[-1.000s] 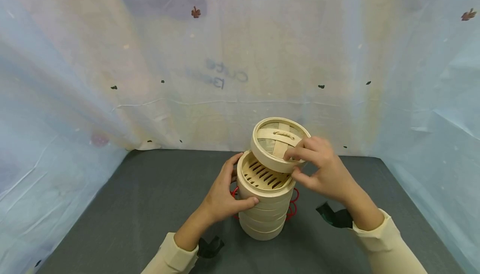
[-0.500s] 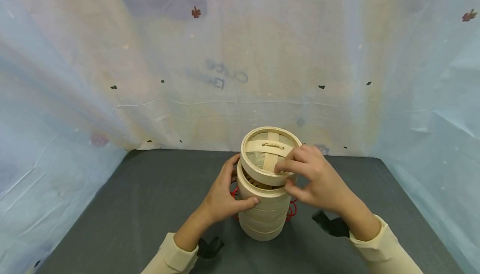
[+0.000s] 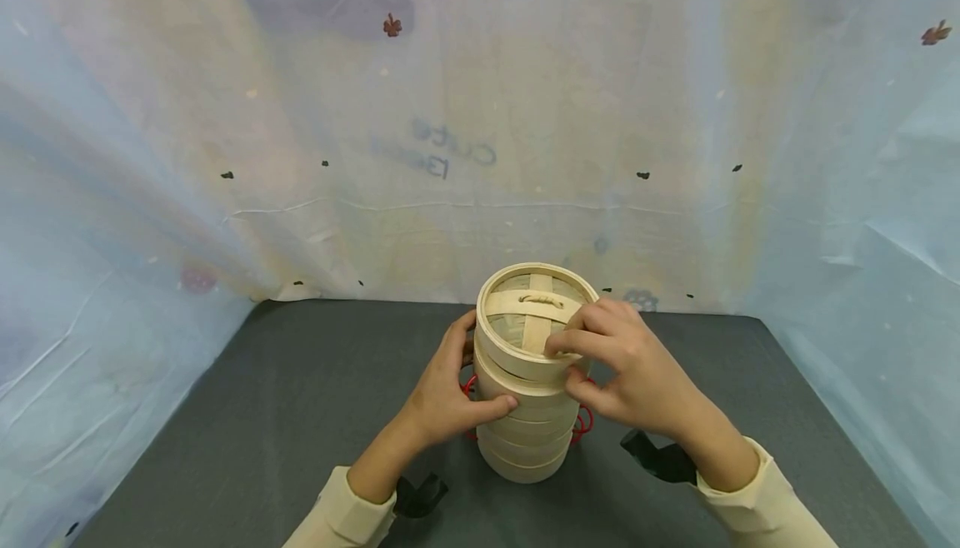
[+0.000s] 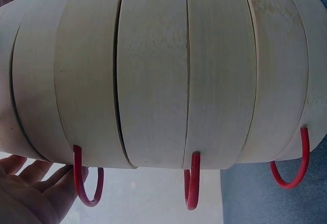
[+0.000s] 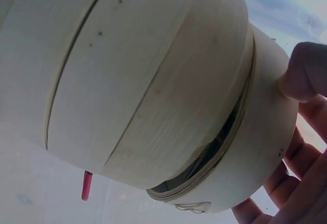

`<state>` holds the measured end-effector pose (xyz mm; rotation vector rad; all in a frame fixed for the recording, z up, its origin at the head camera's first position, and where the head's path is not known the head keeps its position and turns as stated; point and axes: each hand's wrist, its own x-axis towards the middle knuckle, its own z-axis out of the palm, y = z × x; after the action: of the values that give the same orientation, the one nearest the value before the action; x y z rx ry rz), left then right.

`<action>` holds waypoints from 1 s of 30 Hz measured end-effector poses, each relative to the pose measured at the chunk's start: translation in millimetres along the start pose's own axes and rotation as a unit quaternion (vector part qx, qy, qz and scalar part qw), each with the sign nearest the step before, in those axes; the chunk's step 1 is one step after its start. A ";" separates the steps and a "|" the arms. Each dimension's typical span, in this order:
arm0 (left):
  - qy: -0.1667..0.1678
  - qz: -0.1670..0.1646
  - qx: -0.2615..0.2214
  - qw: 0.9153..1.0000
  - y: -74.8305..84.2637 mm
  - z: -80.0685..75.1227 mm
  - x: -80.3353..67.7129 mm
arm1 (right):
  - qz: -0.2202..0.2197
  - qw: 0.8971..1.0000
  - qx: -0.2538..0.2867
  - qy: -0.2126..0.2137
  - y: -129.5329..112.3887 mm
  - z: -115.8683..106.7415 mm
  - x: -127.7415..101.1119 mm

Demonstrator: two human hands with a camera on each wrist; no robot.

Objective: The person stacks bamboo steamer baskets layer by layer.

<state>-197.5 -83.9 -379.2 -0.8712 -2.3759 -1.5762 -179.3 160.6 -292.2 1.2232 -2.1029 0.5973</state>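
A stack of round bamboo steamer baskets [image 3: 525, 440] stands upright in the head view, with red loop handles [image 4: 192, 183] on its sides. My left hand [image 3: 442, 394] grips the upper left side, thumb in front and fingers mostly hidden behind. The woven bamboo lid [image 3: 517, 333] sits on the top basket, slightly tilted. Its right front rim is pinched by my right hand [image 3: 626, 362], thumb outside and fingers over the edge. The right wrist view shows a dark gap between the lid [image 5: 255, 152] and the basket below.
A dark grey table [image 3: 322, 398] lies under the stack. Behind it hangs a pale plastic sheet [image 3: 525, 115] with small leaf marks, and similar sheeting closes both sides. A black strap [image 3: 660, 458] hangs at my right wrist, another black strap [image 3: 420, 495] at my left.
My right hand has brought the lid down and to the left onto the top basket, covering its slatted floor. The left hand has stayed in place on the stack.
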 end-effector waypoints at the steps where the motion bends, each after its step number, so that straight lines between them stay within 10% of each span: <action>1: 0.000 -0.002 -0.001 1.000 0.0 0.0 0.0 | 0.000 1.000 -0.001 0.000 -0.2 0.1 0.0; 30: -0.001 0.010 0.002 1.000 -0.9 2.1 2.7 | 0.002 1.000 -0.009 -0.018 -4.3 2.2 -7.9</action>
<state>-199.9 -81.3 -379.7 -0.8923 -2.3643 -1.5633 -173.1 161.9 -299.1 1.2283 -2.1373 0.5612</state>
